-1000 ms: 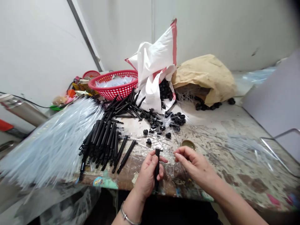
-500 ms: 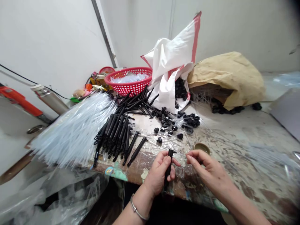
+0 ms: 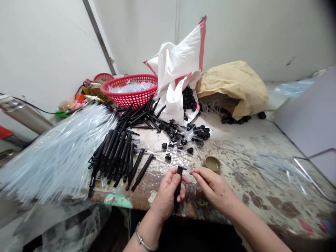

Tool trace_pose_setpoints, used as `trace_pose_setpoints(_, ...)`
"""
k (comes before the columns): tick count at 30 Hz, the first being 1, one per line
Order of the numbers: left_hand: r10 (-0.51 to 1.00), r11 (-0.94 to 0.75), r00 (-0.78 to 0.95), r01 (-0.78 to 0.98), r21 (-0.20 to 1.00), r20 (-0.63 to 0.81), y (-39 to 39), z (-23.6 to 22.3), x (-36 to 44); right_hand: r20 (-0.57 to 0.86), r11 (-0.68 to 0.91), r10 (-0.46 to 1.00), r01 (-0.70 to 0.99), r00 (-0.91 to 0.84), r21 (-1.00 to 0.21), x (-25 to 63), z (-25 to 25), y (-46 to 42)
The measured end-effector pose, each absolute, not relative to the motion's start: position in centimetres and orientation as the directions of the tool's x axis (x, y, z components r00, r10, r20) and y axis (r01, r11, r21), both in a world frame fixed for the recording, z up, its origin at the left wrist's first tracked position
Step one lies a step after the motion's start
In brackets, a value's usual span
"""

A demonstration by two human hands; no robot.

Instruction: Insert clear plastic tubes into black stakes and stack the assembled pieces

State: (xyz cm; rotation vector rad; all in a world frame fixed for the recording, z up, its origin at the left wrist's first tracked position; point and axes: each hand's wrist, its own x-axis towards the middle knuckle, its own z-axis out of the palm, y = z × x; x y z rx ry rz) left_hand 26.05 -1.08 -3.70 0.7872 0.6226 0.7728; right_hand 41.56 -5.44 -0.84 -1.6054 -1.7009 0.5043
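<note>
My left hand [image 3: 166, 192] is closed around a black plastic tube [image 3: 179, 182], held upright with a small side spout at its top pointing right. Level with that spout, my right hand [image 3: 215, 189] pinches a thin clear tube [image 3: 188, 171], mostly hidden by the fingertips. Whether its end touches the spout I cannot make out. Left of my hands lies a pile of similar black tubes [image 3: 115, 154], some with clear tubes at their ends. Small black caps [image 3: 168, 156] are scattered beyond my hands.
A large bundle of clear tubes [image 3: 60, 150] covers the left side. Behind stand a red basket [image 3: 131, 99], a white sack [image 3: 173, 66] and a brown paper bag [image 3: 233, 84]. Right of centre sits a small bowl [image 3: 213, 163]; more clear tubes [image 3: 280, 168] lie at right.
My right hand has come closer to the spout, and less clear tube shows between them. The camera view has swung right, so everything sits further left.
</note>
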Motion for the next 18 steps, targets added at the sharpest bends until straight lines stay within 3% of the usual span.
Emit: trace_pose_setpoints(18, 0.759, 0.473, 0.622, -0.323, 0.819, -0.193, -1.16, -3.79, 26.13, 0.212, 0.158, 0.977, 0.749, -0.023, -0.644, 41.96, -0.44, -5.15)
